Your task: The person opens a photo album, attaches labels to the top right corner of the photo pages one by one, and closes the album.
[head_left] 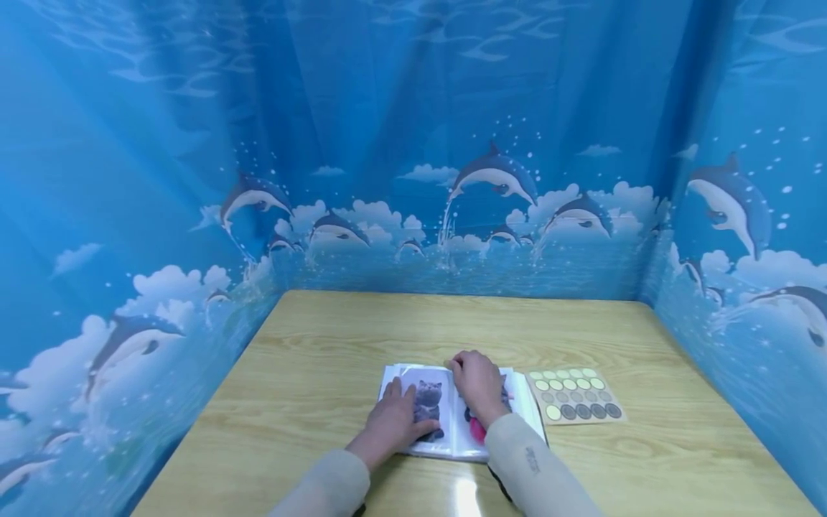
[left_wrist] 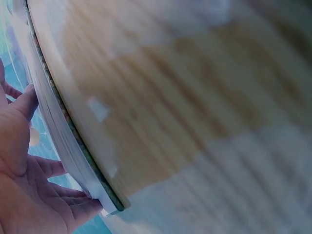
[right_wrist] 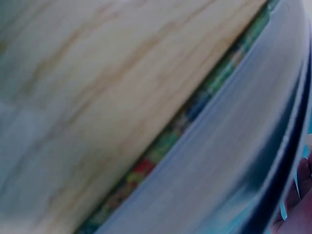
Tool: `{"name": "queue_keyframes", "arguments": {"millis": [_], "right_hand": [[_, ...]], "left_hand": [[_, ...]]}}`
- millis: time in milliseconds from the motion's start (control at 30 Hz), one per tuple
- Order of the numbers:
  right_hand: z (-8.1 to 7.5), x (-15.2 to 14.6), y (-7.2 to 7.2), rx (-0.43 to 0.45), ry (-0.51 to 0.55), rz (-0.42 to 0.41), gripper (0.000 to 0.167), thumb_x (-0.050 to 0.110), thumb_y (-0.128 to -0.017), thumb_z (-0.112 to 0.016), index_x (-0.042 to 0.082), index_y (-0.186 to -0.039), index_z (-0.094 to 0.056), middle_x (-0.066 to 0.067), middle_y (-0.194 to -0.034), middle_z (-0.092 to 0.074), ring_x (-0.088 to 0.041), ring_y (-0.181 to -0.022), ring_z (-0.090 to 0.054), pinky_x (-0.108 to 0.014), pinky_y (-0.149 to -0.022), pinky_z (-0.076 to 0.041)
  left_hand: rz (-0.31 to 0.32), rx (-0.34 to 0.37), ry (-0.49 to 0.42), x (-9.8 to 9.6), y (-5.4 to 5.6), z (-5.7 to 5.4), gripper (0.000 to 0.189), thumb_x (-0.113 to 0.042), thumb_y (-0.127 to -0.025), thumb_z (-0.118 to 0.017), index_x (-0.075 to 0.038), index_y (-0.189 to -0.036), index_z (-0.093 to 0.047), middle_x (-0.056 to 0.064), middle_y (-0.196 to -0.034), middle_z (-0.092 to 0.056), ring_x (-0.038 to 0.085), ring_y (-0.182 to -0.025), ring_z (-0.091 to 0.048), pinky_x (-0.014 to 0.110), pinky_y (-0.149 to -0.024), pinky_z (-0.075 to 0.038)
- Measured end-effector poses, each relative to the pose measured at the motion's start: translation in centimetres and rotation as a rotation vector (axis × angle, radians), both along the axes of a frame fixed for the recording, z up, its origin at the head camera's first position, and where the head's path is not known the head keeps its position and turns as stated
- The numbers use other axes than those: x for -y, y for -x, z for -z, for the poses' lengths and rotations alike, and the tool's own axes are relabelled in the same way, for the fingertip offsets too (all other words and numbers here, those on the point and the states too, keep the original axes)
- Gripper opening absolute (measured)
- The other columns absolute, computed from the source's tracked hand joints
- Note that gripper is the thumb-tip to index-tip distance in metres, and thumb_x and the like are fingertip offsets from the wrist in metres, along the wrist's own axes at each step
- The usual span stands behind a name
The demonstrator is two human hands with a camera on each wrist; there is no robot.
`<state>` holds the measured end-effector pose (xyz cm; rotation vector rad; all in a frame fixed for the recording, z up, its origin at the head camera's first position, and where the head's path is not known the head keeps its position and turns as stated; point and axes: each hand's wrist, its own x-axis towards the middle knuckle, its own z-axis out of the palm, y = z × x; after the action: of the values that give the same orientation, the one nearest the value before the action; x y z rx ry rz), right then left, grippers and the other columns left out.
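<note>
A photo album (head_left: 454, 441) lies spread on the table, kitten pictures showing under its clear sleeves. My left hand (head_left: 392, 418) rests on the left page, fingers spread over the grey kitten picture (head_left: 429, 395). In the left wrist view, that hand (left_wrist: 36, 180) is beside the album's thick page edges (left_wrist: 61, 126). Above the top of the right page, my right hand (head_left: 478, 380) has bent fingers and pinches a small yellowish round sticker (head_left: 448, 364), mostly hidden. Part of the right-page picture is covered by this hand. Only some fingers (right_wrist: 304, 187) show in the right wrist view.
To the right of the album lies a sheet of round stickers (head_left: 575, 396), in rows of pale yellow, tan and dark circles. The wooden table (head_left: 310, 345) is bordered by a blue dolphin curtain (head_left: 388, 143) at the back and sides.
</note>
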<state>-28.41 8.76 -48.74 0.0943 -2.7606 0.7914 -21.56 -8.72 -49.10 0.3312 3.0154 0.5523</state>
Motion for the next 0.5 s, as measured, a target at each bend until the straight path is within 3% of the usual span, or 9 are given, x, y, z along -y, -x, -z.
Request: {"name": "queue_keyframes", "arguments": {"millis": [233, 500], "right_hand": [[0.5, 0.3, 0.4, -0.041, -0.024, -0.009, 0.016, 0.027, -0.092, -0.071, 0.012, -0.089, -0.077, -0.004, -0.081, -0.072, -0.028, -0.077, -0.067, -0.048, -0.071, -0.054], [1.1, 0.7, 0.5, -0.104, -0.133, -0.046, 0.014, 0.026, -0.089, -0.073, 0.013, -0.086, -0.076, -0.005, -0.078, -0.070, -0.029, -0.074, -0.066, -0.047, -0.067, -0.052]], "left_hand": [[-0.004, 0.003, 0.014, 0.0, 0.0, 0.0, 0.093, -0.061, -0.082, -0.070, 0.006, -0.142, -0.047, 0.039, -0.148, -0.030, 0.051, -0.137, -0.033, 0.057, -0.109, -0.037], [0.000, -0.027, 0.031, 0.0, 0.0, 0.2, 0.092, -0.062, -0.082, -0.070, 0.006, -0.140, -0.049, 0.039, -0.147, -0.033, 0.050, -0.135, -0.036, 0.056, -0.106, -0.041]]}}
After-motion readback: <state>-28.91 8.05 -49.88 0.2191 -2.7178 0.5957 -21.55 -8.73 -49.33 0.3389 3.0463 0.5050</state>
